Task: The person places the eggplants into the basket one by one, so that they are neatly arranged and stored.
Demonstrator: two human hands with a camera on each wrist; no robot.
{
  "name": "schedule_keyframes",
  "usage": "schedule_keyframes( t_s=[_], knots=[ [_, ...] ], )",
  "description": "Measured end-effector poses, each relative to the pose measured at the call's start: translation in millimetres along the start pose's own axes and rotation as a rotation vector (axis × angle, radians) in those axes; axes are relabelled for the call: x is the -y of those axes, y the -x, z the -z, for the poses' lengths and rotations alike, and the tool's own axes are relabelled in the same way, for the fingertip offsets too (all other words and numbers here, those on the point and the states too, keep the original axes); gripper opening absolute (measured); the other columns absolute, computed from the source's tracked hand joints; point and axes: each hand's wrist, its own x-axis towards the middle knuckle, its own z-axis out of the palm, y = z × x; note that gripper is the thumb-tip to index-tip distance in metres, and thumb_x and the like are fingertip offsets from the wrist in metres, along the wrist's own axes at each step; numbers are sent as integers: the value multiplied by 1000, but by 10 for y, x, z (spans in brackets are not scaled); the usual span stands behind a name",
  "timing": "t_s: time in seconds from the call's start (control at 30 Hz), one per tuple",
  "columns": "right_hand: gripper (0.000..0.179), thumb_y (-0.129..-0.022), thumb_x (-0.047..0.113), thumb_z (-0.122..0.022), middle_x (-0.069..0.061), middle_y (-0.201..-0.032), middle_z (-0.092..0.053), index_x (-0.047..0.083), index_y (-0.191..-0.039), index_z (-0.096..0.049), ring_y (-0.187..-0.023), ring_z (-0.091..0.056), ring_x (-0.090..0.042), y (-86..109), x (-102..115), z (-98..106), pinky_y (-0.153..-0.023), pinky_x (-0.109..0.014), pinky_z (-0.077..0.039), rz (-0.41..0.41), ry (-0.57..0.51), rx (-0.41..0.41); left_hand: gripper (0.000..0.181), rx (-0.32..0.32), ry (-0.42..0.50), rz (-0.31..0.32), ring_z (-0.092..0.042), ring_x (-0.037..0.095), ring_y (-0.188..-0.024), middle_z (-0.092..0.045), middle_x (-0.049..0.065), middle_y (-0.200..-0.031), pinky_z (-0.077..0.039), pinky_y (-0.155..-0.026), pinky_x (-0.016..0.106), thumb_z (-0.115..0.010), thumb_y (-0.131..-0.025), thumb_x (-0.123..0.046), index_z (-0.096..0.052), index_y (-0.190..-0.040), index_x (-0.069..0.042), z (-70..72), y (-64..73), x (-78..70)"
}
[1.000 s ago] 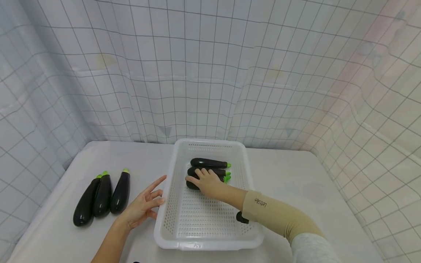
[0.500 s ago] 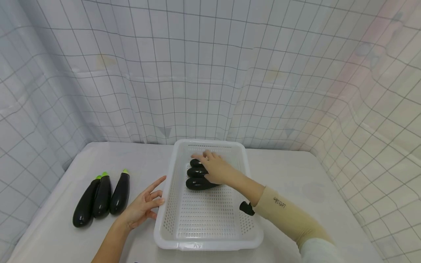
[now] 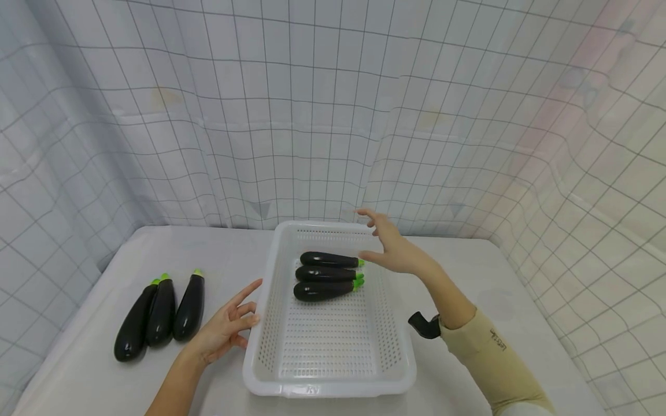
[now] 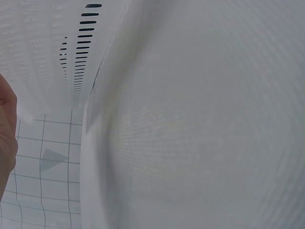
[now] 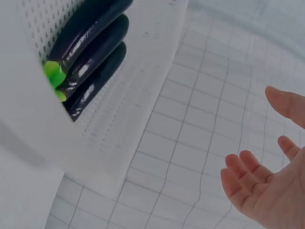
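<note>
A white perforated plastic basket point(image 3: 328, 388) stands on the table, with three dark eggplants point(image 3: 324, 290) side by side in its far half, green stems to the right. My right hand point(image 3: 395, 248) is above the basket's far right rim, fingers spread, holding nothing. In the right wrist view that hand point(image 5: 267, 191) is apart from the eggplants point(image 5: 90, 52). My left hand point(image 3: 224, 330) is at the basket's left wall, thumb and fingertips right at it, fingers loosely extended. Only an edge of the left hand point(image 4: 5, 129) shows in the left wrist view.
Three more eggplants point(image 3: 161, 312) lie on the white table point(image 3: 499, 335) left of the basket, stems pointing away. A black strap end point(image 3: 424, 325) hangs at the right wrist. White grid-patterned curtains point(image 3: 312, 115) enclose the back and sides.
The right hand has lifted off the eggplants in the basket and moved right, towards the far right rim. All three eggplants there are uncovered now. My left hand has stayed put.
</note>
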Motion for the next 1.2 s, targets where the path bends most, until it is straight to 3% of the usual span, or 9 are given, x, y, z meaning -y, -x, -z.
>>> schedule_keyframes(
  t_s=[0.2,0.47,0.8,1.0,1.2],
  knots=[
    [77,-87,14,-62,-18,-125,-31,17,-143,-9,-110,-39,-34,249,-221,124,-88,-47,-40,-62,-177,-74,74,0,2,-1,-60,11,-83,-54,-2,-99,-56,-59,28,-43,-93,6,0,-148,-17,-2,-1,-1],
    [79,-88,19,-61,-21,-129,-32,22,-144,-5,-110,-46,-32,593,-510,188,-90,-46,-42,-230,-395,-176,73,-1,-4,-4,-60,10,-81,-54,-4,-97,-55,-59,28,-43,-93,6,0,-148,-17,-8,1,-5],
    [78,-90,12,-58,-26,-128,-32,25,-145,-5,-102,-55,-26,923,-836,12,-84,-38,-51,-315,-718,-145,75,-2,-13,-6,-60,11,-82,-54,-3,-98,-56,-60,28,-44,-93,5,3,-147,-16,-10,2,-5],
    [75,-90,11,-58,-27,-126,-35,24,-146,-9,-95,-60,-18,1011,-939,-136,-79,-39,-53,-335,-802,-141,73,4,-12,-9,-61,12,-83,-54,-4,-98,-56,-60,29,-43,-93,5,1,-147,-17,-1,6,2],
    [71,-90,11,-58,-18,-115,-46,23,-145,-15,-93,-60,-18,1053,-994,-274,-76,-36,-54,-385,-819,-116,73,10,-12,-16,-61,12,-83,-54,-3,-99,-56,-61,30,-42,-93,5,1,-147,-16,0,1,8]
  ],
)
